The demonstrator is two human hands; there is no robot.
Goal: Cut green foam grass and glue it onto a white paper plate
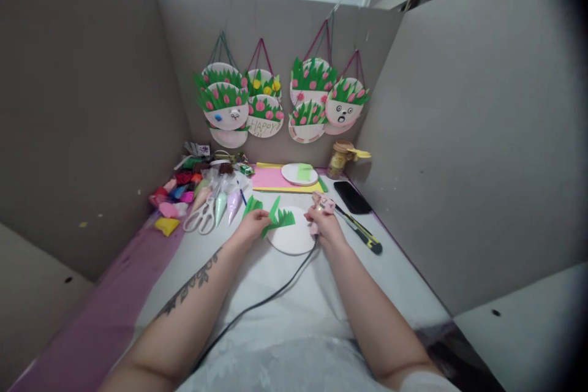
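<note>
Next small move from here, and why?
Probably bring the pink corded tool closer to the green paper: the right hand grips the tool, while the left hand holds the paper partly over the white disc. It looks like a glue gun; its nozzle isn't clear.

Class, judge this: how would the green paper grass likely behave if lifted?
The green paper grass would probably bend easily, since its blades look thin and splay apart. It is likely light: the left hand seems to pinch it between fingertips.
</note>
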